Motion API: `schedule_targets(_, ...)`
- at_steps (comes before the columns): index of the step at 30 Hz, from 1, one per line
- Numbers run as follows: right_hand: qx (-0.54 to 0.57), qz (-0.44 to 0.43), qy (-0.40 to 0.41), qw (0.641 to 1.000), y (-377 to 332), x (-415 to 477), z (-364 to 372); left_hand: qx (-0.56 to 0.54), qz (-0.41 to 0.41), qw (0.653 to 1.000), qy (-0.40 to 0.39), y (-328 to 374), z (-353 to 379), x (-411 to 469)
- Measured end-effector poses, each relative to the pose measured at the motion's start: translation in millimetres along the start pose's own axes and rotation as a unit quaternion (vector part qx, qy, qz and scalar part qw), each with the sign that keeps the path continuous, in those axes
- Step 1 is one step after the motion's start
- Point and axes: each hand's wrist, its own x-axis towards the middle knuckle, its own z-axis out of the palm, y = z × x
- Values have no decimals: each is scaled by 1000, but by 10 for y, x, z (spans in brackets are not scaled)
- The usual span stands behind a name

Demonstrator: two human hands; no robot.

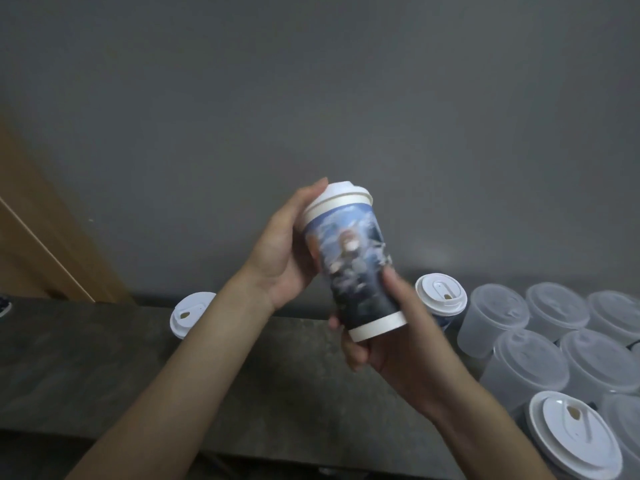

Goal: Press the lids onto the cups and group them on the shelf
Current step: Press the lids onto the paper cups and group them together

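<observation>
The left hand (287,251) and right hand (391,344) both grasp the printed cup (353,268), its lid (341,197) seemingly seated, above the shelf (104,358); lidded cups (530,341) cluster right of it, one stray cup (190,315) stands left, not yet grouped.

The tall paper cup (356,268) has a blue-and-grey printed picture, white lid (341,197) and white base band; clustered frosted translucent plastic cups (530,362) beside it; dark mottled grey shelf (104,368).

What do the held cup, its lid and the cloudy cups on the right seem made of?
The held cup looks like paper: matte printed picture, plain white band at the base. Its lid seems smooth opaque white plastic, though moulded fibre is possible. The cloudy cups look like frosted translucent plastic; light passes dimly through.
</observation>
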Motion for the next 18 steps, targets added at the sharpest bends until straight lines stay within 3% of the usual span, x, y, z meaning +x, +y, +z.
schedule_targets(2,59,62,-63,994,-50,-28,-9,-1,-17,999,-38,-4,-42,-11)
schedule_targets(5,47,47,-82,994,40,-5,-87,26,10,999,-36,-28,-66,-21)
schedule_targets(7,-98,-23,-28,995,160,49,-230,75,69,994,-35,-61,-125,-32)
schedule_targets(9,-316,-100,72,941,330,144,-377,225,133,964,-47,-157,-186,-71)
schedule_targets(10,-364,-114,96,919,453,193,-446,293,144,944,-58,-264,-226,-93)
schedule_targets(12,-384,-114,125,908,760,271,-599,352,130,926,-47,-603,-347,-143)
schedule_targets(15,-389,-96,166,901,1252,347,-867,362,127,922,49,-1194,-589,-240)
schedule_targets(18,-423,-74,183,884,1612,344,-1052,362,107,923,77,-1668,-763,-375)
